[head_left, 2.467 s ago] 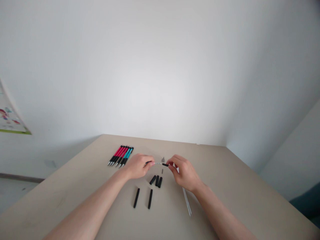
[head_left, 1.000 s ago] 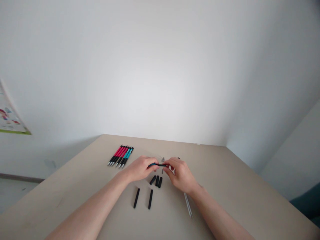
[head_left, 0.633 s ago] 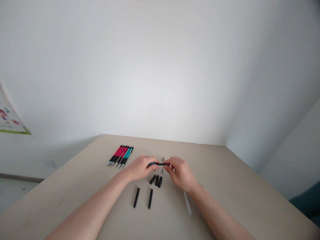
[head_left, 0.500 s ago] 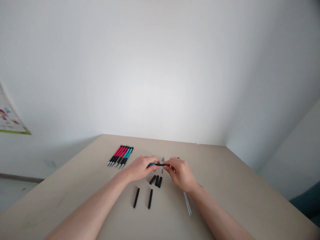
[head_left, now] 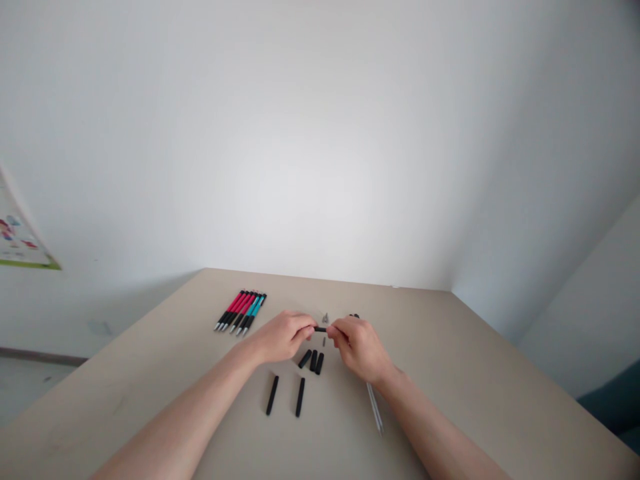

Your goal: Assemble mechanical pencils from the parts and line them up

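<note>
Between my two hands, above the table, lies a pen, held level with only a short black stretch showing. My left hand pinches its left end, and my right hand pinches the right end. Three short black grips lie just below the hands. Two longer black tubes rest nearer to me. Small silver pen tips are behind the pen, and a tiny grey piece is in front of it. Thin whitish refills lie partly under my right wrist.
A row of several pink and turquoise pens with black grips lies at the back left of the beige table. Small black parts show behind my right hand. A white wall rises behind the table.
My left fingers have closed further over the pen, covering the blue part that showed before. The hands stay in nearly the same place, and the loose parts have not moved.
</note>
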Motion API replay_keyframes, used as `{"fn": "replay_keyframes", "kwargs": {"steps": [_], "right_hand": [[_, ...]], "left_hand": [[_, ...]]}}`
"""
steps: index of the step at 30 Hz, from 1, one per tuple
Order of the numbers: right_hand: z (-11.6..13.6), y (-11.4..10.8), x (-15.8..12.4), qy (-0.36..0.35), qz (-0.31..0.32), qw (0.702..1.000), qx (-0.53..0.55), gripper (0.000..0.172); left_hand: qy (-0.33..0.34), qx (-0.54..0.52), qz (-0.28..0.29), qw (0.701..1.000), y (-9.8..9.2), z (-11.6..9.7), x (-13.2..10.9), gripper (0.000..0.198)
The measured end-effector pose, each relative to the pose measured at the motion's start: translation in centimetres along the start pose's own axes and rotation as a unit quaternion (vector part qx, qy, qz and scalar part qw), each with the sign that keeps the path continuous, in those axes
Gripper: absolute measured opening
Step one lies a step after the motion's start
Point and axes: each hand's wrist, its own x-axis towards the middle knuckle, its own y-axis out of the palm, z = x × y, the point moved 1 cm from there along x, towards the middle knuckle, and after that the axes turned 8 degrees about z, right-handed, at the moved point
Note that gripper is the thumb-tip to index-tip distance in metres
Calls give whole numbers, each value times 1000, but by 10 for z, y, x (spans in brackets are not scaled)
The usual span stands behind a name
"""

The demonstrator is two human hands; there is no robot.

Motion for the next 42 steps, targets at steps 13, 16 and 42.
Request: {"fn": "replay_keyframes", "kwargs": {"steps": [13,16,42], "right_hand": [[0,0,-1,2,1,1000,-15,33],[1,0,-1,-2,-3,1000,-13,32],[-3,5,1,8,-5,1000,-11,31]], "left_hand": [[-6,-13,-41,999,1,2,-1,12],[-12,-6,-50,999,-1,0,-1,11],[-1,36,-53,998,1,1,2,10]]}}
